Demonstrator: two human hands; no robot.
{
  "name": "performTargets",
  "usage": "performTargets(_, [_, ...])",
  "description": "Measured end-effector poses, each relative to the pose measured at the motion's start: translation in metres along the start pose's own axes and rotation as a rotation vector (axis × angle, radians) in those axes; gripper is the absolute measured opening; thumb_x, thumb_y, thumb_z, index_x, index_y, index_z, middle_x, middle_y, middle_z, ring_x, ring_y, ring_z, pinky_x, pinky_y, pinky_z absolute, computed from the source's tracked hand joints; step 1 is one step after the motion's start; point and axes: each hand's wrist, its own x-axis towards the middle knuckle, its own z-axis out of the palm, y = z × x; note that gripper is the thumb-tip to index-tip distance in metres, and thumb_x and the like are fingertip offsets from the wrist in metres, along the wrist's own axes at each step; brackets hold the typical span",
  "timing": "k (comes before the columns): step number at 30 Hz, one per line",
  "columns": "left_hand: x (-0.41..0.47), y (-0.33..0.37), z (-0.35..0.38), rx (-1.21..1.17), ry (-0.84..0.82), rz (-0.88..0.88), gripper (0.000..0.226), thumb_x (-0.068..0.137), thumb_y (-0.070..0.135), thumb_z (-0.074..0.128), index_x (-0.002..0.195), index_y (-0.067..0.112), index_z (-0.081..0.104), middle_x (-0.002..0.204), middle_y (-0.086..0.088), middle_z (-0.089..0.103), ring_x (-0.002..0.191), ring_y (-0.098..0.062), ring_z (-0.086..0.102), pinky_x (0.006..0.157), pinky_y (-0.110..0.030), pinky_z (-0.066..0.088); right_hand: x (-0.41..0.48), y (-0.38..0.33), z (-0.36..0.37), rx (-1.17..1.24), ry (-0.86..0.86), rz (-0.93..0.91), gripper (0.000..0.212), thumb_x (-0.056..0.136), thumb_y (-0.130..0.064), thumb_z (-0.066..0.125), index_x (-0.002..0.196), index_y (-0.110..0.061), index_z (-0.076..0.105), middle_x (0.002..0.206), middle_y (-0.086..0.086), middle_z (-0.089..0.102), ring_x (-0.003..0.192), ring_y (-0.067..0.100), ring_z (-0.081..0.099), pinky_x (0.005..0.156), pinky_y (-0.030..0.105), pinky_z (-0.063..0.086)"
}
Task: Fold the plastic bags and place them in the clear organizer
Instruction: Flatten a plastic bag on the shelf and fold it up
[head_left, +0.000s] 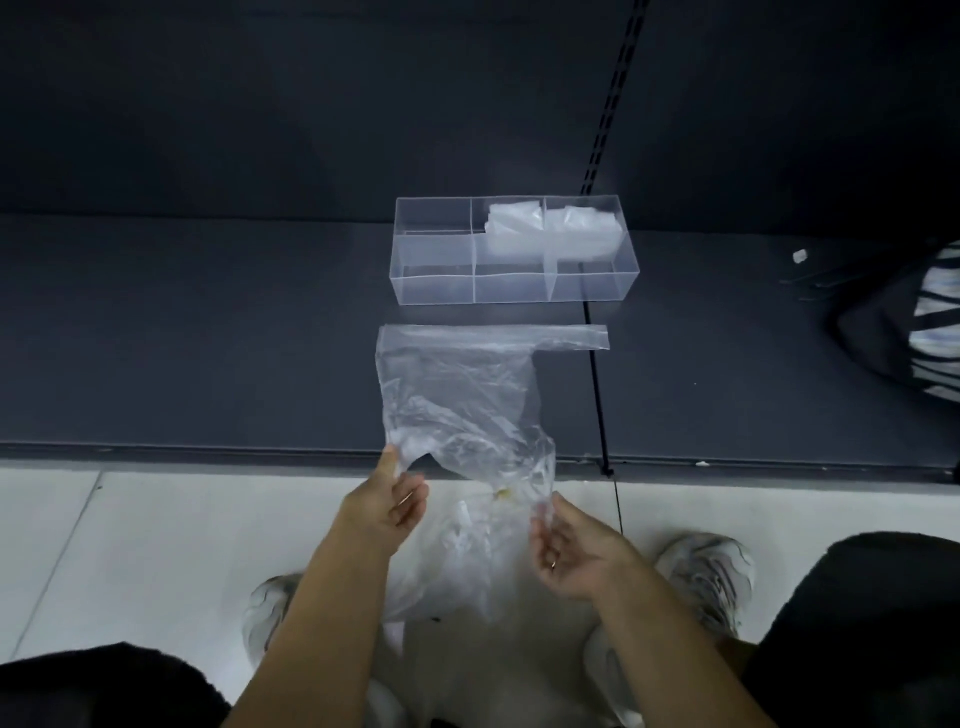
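A clear plastic bag (460, 395) lies spread on the dark shelf, its near end hanging over the shelf's front edge and one handle strip stretching to the right. My left hand (387, 506) pinches the bag's near left corner between thumb and fingers. My right hand (569, 545) pinches the near right edge with its fingertips, palm turned up. Behind the bag stands the clear organizer (431, 288) with several compartments. Folded bags (556, 231) fill its back middle and back right compartments. More crumpled clear plastic (457, 566) hangs below my hands.
The dark shelf (208, 338) ends in a front lip above a pale tiled floor (156, 530). A slotted upright runs along the back wall (615, 98). A black-and-white striped bag (930, 332) sits at the right. My shoes (711, 571) stand below.
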Motion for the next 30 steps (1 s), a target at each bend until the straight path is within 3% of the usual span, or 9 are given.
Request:
performTargets(3, [-0.002,0.003,-0.001,-0.044,-0.061,-0.048,0.027,0.087,0.039,0.067,0.089,0.013,0.062,0.087,0.002,0.068,0.075,-0.012,0.061,0.064,-0.023,0.048,-0.001,-0.008,0.005,-0.095,0.102,-0.249,0.021,0.089,-0.013,0.065,0.069,-0.006,0.060,0.041,0.001,0.055,0.031,0.007,0.046,0.034,0.012,0.037])
performTargets(6, [-0.001,0.006,-0.003,-0.049,-0.054,0.000,0.020,0.084,0.033,0.071,0.081,0.014,0.065,0.070,0.006,0.070,0.070,-0.008,0.061,0.059,-0.021,0.047,-0.008,-0.026,0.005,-0.235,0.205,-0.490,0.027,0.089,-0.010,0.065,0.063,-0.008,0.057,0.043,0.001,0.051,0.030,0.006,0.040,0.032,0.012,0.032])
performTargets(9, [0.004,0.007,-0.006,0.012,0.052,0.140,0.020,0.085,0.028,0.072,0.072,0.014,0.065,0.051,0.006,0.065,0.056,-0.008,0.058,0.055,-0.020,0.049,-0.017,-0.057,0.001,-0.414,0.404,-0.752,0.027,0.086,-0.013,0.069,0.061,-0.012,0.060,0.057,0.002,0.056,0.048,0.011,0.045,0.052,0.023,0.044])
performTargets(12, [0.009,0.003,-0.011,0.216,0.257,0.310,0.031,0.084,0.028,0.072,0.058,0.012,0.063,0.053,0.001,0.063,0.056,-0.015,0.057,0.073,-0.033,0.055,-0.023,-0.086,-0.007,-0.580,0.531,-0.961,0.015,0.085,-0.018,0.071,0.072,-0.011,0.069,0.065,-0.001,0.063,0.059,0.012,0.053,0.070,0.029,0.044])
performTargets(18, [0.006,-0.019,-0.011,0.419,0.278,0.374,0.031,0.089,0.028,0.065,0.065,0.009,0.065,0.071,-0.009,0.067,0.069,-0.025,0.059,0.077,-0.036,0.051,-0.016,-0.108,-0.024,-1.103,0.728,-0.934,0.021,0.088,-0.023,0.065,0.084,-0.004,0.073,0.085,0.016,0.069,0.080,0.032,0.063,0.067,0.029,0.041])
performTargets(21, [-0.002,-0.025,-0.011,0.668,0.516,0.786,0.014,0.092,0.016,0.057,0.087,0.007,0.066,0.092,-0.013,0.066,0.082,-0.030,0.059,0.072,-0.032,0.043,-0.021,-0.106,-0.023,-1.108,0.922,-0.974,0.025,0.085,-0.017,0.066,0.107,-0.004,0.065,0.113,0.022,0.061,0.106,0.041,0.056,0.083,0.041,0.045])
performTargets(23, [-0.004,-0.019,-0.005,0.808,0.530,1.133,0.017,0.090,0.000,0.052,0.097,0.005,0.066,0.101,-0.015,0.061,0.089,-0.031,0.057,0.076,-0.034,0.044,-0.024,-0.094,-0.004,-1.099,1.025,-1.216,0.034,0.084,-0.011,0.063,0.117,-0.004,0.059,0.122,0.024,0.052,0.112,0.044,0.049,0.092,0.048,0.040])
performTargets(26, [0.014,0.010,0.010,1.118,0.304,1.347,0.048,0.084,-0.015,0.047,0.129,-0.001,0.055,0.133,-0.020,0.053,0.123,-0.034,0.050,0.109,-0.041,0.036,-0.019,-0.053,0.050,-1.255,0.681,-1.596,0.040,0.087,-0.007,0.057,0.128,-0.002,0.056,0.134,0.019,0.050,0.124,0.036,0.045,0.108,0.042,0.034])
performTargets(30, [0.051,0.056,0.023,1.732,0.174,1.361,0.060,0.100,0.018,0.032,0.152,0.009,0.005,0.161,-0.007,0.003,0.148,-0.020,-0.002,0.119,-0.036,-0.008,0.013,0.006,0.128,-1.607,0.196,-1.544,0.051,0.101,-0.025,0.038,0.150,-0.014,0.027,0.157,0.004,0.025,0.146,0.019,0.015,0.121,0.032,0.004])
